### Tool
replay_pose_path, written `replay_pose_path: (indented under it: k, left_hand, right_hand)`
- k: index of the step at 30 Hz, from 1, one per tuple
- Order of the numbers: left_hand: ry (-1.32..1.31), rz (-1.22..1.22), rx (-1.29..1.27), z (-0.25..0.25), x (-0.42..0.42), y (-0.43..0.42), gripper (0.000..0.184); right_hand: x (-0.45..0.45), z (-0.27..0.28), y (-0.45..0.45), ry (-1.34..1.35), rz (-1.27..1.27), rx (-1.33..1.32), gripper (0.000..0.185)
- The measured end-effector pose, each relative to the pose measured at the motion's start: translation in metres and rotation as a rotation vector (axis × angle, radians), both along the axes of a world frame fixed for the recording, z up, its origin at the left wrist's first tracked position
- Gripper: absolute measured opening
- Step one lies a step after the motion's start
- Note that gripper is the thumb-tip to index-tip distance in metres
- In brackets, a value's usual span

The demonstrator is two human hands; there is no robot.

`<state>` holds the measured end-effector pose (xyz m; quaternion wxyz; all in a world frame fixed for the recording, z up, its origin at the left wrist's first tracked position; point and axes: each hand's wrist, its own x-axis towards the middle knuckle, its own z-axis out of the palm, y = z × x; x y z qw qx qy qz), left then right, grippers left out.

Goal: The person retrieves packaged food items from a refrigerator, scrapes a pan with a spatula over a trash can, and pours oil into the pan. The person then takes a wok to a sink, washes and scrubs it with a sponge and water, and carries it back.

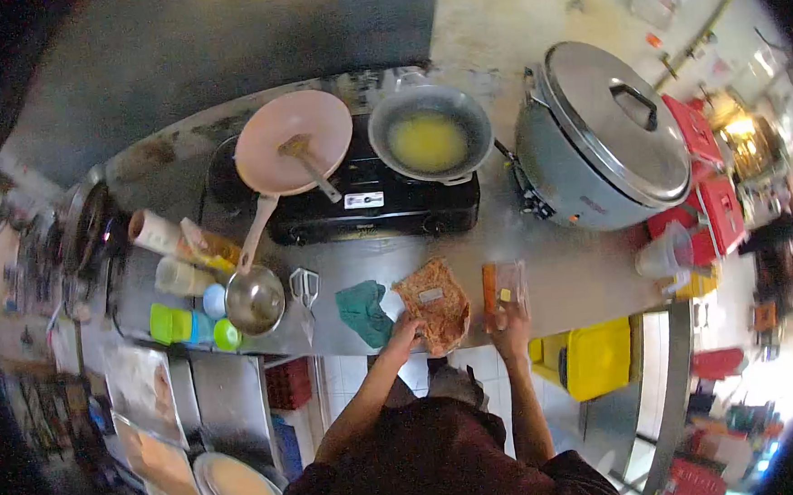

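Left hand: the left hand (406,330) has its fingers closed on the near left edge of the bag of reddish-brown food (444,315).
Right hand: the right hand (510,320) has its fingers on the near end of the clear packet with an orange side (510,279); I cannot tell if it grasps or only touches.
Bag: it lies on the metal table (552,270), at the near edge, and it is the centre of my clock; a small pale label (431,294) is on top.
Good handling: I think the bag is soft, so a low, light pinch and support from below would be safer than a hard squeeze. The weight should rest well inside the table edge.
Packet: at 3 o'clock, apart from the bag; holding it level seems wise.
Cloth: the green cloth (364,313) is crumpled at 9 o'clock, near the left hand.
Stove: the black stove (323,227) carries a dark pan (392,113) with yellow liquid (431,144) at 12 o'clock, and a pink pan (263,151) at 11.
Big pot: the lidded pot (556,179) stands between 1 and 2 o'clock.
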<state>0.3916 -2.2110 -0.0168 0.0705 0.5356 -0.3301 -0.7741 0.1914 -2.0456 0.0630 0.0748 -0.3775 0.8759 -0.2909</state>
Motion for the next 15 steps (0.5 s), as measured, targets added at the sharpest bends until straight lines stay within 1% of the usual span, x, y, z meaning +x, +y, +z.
replay_pose_path:
  k: [1,2,3,5,7,8,9,10,11,12,13,14,15]
  left_hand:
    - [0.049,-0.094,-0.029,0.006,0.014,-0.008,0.039]
    - [0.109,-0.175,-0.059,0.021,0.031,-0.019,0.038]
    - [0.172,-0.245,-0.091,0.043,0.049,-0.034,0.036]
    - [0.374,-0.264,0.033,0.126,0.093,-0.083,0.034]
    - [0.346,-0.192,-0.024,0.178,0.146,-0.127,0.032]
    - [0.341,-0.084,-0.056,0.194,0.175,-0.154,0.033]
    - [0.319,0.029,-0.089,0.211,0.202,-0.175,0.034]
    - [0.423,0.232,-0.239,0.227,0.215,-0.194,0.036]
    - [0.525,0.424,-0.397,0.242,0.220,-0.219,0.038]
    - [0.502,0.501,-0.524,0.261,0.215,-0.249,0.041]
    - [0.484,0.565,-0.647,0.275,0.204,-0.278,0.045]
    - [0.501,0.688,-0.636,0.267,0.199,-0.308,0.042]
    - [0.522,0.807,-0.619,0.246,0.194,-0.338,0.040]
  right_hand:
    - [0.015,-0.014,-0.015,0.087,0.094,0.074,0.045]
    - [0.026,-0.027,-0.035,0.181,0.201,0.150,0.048]
    - [0.054,-0.007,-0.057,0.194,0.192,0.124,0.046]
    - [0.078,-0.011,-0.080,0.158,0.201,0.090,0.043]
    - [0.062,-0.026,-0.092,-0.004,0.208,0.213,0.037]
    - [0.046,-0.033,-0.106,-0.084,0.247,0.271,0.035]
    - [0.038,-0.027,-0.116,-0.147,0.077,0.054,0.030]
    - [0.028,-0.018,-0.125,-0.223,-0.096,-0.154,0.025]
    - [0.013,-0.014,-0.135,-0.188,-0.089,-0.274,0.021]
    - [-0.012,-0.017,-0.140,-0.196,-0.144,-0.132,0.024]
    - [-0.017,-0.006,-0.157,-0.272,-0.134,-0.157,0.024]
    - [-0.018,0.021,-0.174,-0.343,-0.134,-0.180,0.024]
    - [-0.019,0.039,-0.188,-0.409,-0.138,-0.202,0.024]
